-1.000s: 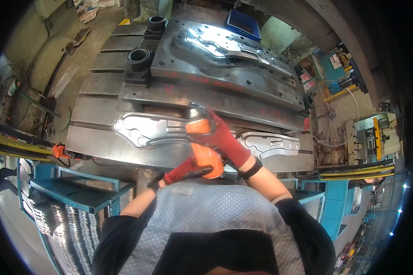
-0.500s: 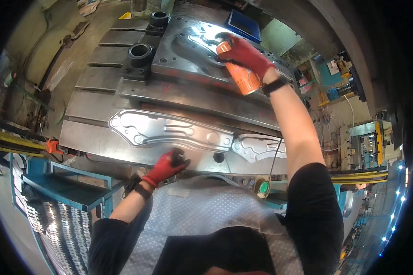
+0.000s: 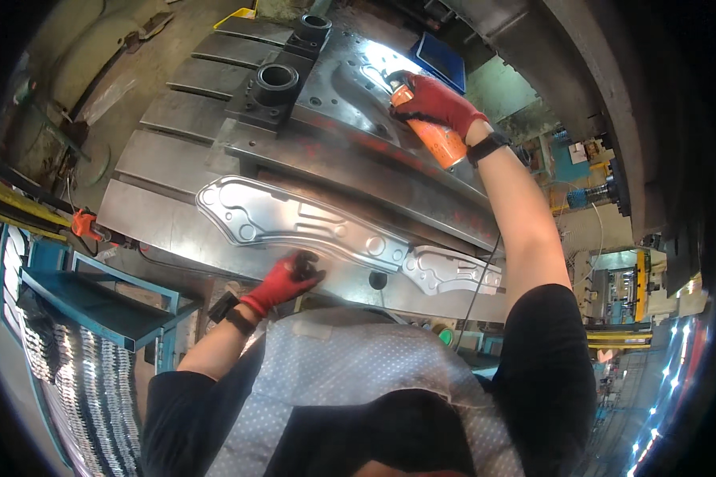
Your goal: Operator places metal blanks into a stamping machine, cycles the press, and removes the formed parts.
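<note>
My right hand (image 3: pixel 441 103), in a red glove, is wrapped round an orange spray can (image 3: pixel 439 145), held tilted over the steel die (image 3: pixel 346 99). The can's top is hidden by my fingers, which sit above the die's bright, shiny end. My left hand (image 3: pixel 282 285), also gloved in red with dark fingertips, is low over the press bed with its fingers apart and nothing in them. It is beside the near edge of a long stamped metal panel (image 3: pixel 282 208). A second stamped panel (image 3: pixel 453 272) lies at that panel's right end.
Two round guide bushings (image 3: pixel 277 77) stand at the die's left, next to the slotted press bed (image 3: pixel 163 151). A blue tray (image 3: pixel 439 60) sits behind the die. At lower left, a blue rack (image 3: pixel 95 306) stands by rows of stacked metal parts (image 3: pixel 95 381). A thin cable hangs at right.
The whole view has turned slightly, so the bed and panels appear more slanted. My right hand still holds the spray can over the die; my left hand stays near the panel's edge.
</note>
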